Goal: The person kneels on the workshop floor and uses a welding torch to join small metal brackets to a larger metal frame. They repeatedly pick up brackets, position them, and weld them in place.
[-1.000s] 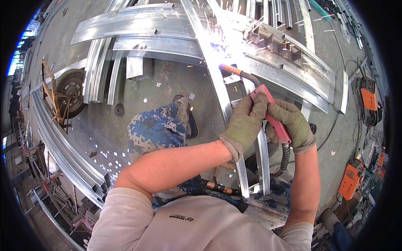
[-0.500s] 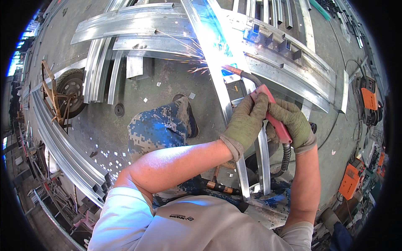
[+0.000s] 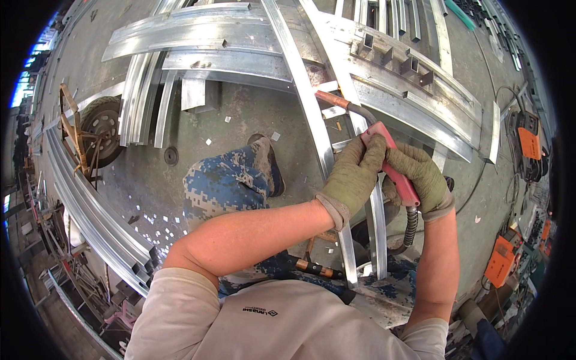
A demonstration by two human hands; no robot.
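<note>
Both of my hands wear green work gloves and grip a welding torch (image 3: pixel 398 174) with a red handle. My left hand (image 3: pixel 355 171) closes around the handle's upper end. Wrapped around its lower end is my right hand (image 3: pixel 423 180). The torch's copper nozzle (image 3: pixel 331 99) points up and left, at a crosspiece between the two long rails of a metal frame (image 3: pixel 317 129). No arc or sparks show at the tip. A black ribbed cable (image 3: pixel 411 227) hangs from the handle.
Long metal profiles (image 3: pixel 228 63) lie across beneath the frame, with short square tubes (image 3: pixel 410 66) on them at right. More channels (image 3: pixel 99 210) and a wheel (image 3: pixel 102 132) are at left. Orange welding machines (image 3: pixel 501 261) stand at right. A hammer-like tool with a taped handle (image 3: pixel 318 268) lies by my legs.
The bright welding arc and its flying sparks have gone out, and the blue glare has left the frame. My hands and the torch have barely moved.
</note>
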